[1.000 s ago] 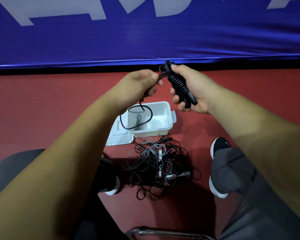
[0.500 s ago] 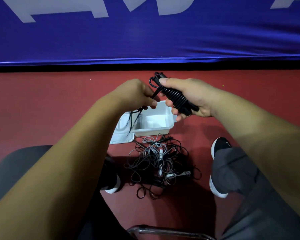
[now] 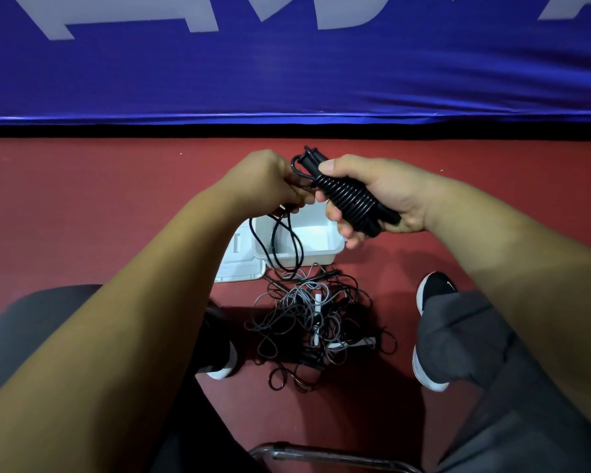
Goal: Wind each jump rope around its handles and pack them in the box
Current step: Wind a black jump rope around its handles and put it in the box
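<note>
- The right hand, in the centre right of the frame, has its fingers and thumb curled tightly round a black jump rope bundle. The bundle is two black handles with glossy black cord wound round them in close coils.
- The left hand, just left of the bundle, is closed, pinching the unwound black cord. The cord hangs from it in a long loop, which drops in front of the box towards the pile.
- A white rectangular plastic box stands open on the floor below the hands. Its white lid lies flat against its left side.
- A tangled pile of black and grey jump ropes, with white handles among them, lies on the floor just below the box, between the feet.
- A blue fabric banner fills the top of the frame. Its large white letters are cut off by the upper edge and cannot be read.
- The dark red floor runs under everything.
- A black shoe with a white sole at the lower right carries a small white mark, too small to make out. A second shoe shows at the lower centre left.
- A curved metal tube crosses the bottom edge.
</note>
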{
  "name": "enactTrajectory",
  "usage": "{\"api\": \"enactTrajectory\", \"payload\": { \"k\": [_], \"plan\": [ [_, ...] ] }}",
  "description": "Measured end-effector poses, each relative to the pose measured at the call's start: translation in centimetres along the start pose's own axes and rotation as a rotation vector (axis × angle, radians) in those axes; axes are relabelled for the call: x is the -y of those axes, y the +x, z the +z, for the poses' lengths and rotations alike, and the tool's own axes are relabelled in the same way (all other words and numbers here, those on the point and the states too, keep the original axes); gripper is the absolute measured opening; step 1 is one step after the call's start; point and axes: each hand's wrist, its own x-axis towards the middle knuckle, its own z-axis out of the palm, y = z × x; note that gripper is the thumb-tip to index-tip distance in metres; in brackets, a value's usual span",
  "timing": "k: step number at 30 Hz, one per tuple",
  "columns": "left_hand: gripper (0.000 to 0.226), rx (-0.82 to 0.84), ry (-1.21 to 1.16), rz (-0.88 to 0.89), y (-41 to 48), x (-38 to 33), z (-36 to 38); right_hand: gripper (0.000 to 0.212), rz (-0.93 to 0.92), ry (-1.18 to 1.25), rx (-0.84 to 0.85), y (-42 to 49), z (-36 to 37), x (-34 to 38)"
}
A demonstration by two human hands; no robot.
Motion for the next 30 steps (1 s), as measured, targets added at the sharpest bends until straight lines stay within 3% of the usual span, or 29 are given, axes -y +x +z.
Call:
{"api": "enactTrajectory", "payload": {
  "k": [5, 9, 13, 17, 21, 25, 30],
  "plan": [
    [0.031, -0.029, -0.067, 0.050, -0.4, -0.7, -0.7, 0.050, 0.045, -0.041, 0.206, -0.7, 0.5, -0.3],
    [0.014, 0.008, -0.147, 0.060, -0.2, -0.8, -0.7, 0.050, 0.081, -0.165, 0.292, -0.9, 0.4, -0.6],
    [0.015, -0.019, -0.262, 0.076, -0.5, -1.5, -0.3, 0.038, 0.093, -0.276, 0.342, -0.9, 0.8, -0.8],
    [0.019, -0.058, -0.222, 0.157, -0.6, -2.1, -0.6, 0.038, 0.142, -0.394, 0.246, -0.4, 0.7, -1.3],
    [0.020, -0.138, 0.049, 0.284, -0.7, -2.2, -1.1, 0.025, 0.157, -0.464, 0.061, 0.5, 0.2, -1.4],
    [0.022, -0.079, 0.330, 0.432, -0.9, -2.1, -1.7, 0.025, 0.139, -0.520, -0.124, 1.4, -0.9, -1.6],
    [0.012, -0.004, 0.394, 0.210, -1.1, -1.8, -1.2, 0.024, 0.062, -0.542, -0.298, 2.0, -1.6, -1.9]
  ]
}}
